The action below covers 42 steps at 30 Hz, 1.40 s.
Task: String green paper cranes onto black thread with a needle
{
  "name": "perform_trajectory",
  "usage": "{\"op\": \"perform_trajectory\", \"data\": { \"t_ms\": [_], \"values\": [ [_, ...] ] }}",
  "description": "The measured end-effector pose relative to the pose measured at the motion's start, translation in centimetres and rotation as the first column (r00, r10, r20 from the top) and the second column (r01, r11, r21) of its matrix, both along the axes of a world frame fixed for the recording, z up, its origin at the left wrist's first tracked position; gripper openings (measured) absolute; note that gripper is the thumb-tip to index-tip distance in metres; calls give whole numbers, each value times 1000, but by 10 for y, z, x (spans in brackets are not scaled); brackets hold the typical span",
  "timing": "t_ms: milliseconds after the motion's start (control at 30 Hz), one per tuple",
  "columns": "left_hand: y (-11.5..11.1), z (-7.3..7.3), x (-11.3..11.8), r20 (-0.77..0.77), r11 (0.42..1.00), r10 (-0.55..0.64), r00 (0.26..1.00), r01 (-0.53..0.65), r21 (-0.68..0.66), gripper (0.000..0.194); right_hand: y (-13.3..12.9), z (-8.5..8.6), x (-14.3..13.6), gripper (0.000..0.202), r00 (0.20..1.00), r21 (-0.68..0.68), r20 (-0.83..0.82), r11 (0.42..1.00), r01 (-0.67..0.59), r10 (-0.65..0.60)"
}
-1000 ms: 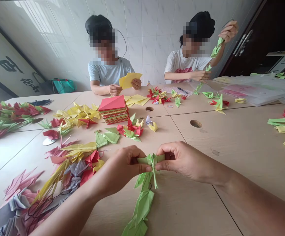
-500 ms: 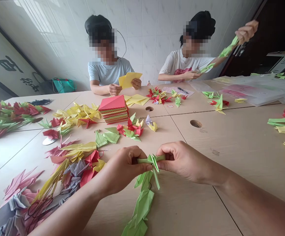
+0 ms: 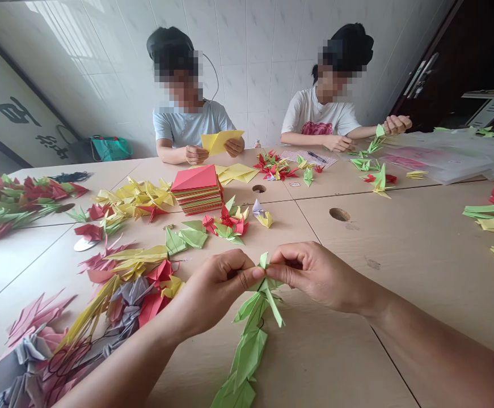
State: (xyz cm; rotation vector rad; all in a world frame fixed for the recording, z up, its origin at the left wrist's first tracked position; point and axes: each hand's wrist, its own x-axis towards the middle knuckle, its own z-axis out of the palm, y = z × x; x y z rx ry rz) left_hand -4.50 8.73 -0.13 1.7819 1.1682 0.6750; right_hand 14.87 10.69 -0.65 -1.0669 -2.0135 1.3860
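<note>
Between my hands is a green paper crane [image 3: 267, 288], the top one of a green string of folded cranes [image 3: 249, 354] that runs down toward the table's near edge. My left hand [image 3: 225, 280] pinches the crane from the left between thumb and fingers. From the right, my right hand [image 3: 304, 269] pinches it the same way, fingertips nearly touching those of the left. A pointed tip sticks up between the thumbs and a narrow green strip hangs below them. Part of the crane is hidden by my fingers.
Left of my arm lie strung pink, yellow and grey cranes [image 3: 123, 294]. A stack of coloured paper [image 3: 198, 190] stands beyond, near yellow cranes [image 3: 134, 195]. Across the table, one person [image 3: 191, 122] holds yellow paper; another person [image 3: 323, 116] handles green cranes. Plastic sheets [image 3: 446, 156] lie right.
My hands have drawn closer together on the crane, and its tip now points up. The person at the right has lowered a raised hand with the green string toward the table.
</note>
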Motion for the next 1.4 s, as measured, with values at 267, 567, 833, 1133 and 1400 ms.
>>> {"op": "perform_trajectory", "data": {
  "t_ms": [267,567,833,1133,1400],
  "values": [
    [5,-6,-5,102,978,-6,995,27,-208,26,7,0,6,29,999,-210,27,977,-31,38],
    [3,-7,-3,69,984,0,998,12,-177,25,3,0,4,28,995,-128,95,992,2,10],
    [3,-3,-2,81,993,32,996,-23,-117,30,5,4,4,30,999,12,38,999,-39,38],
    [7,-14,-8,315,926,252,915,-134,-352,32,9,3,7,33,998,-212,-63,977,11,-25],
    [16,-18,-9,526,816,502,686,-175,-550,34,22,-6,13,40,977,-256,-17,945,203,-214]
  ]
}}
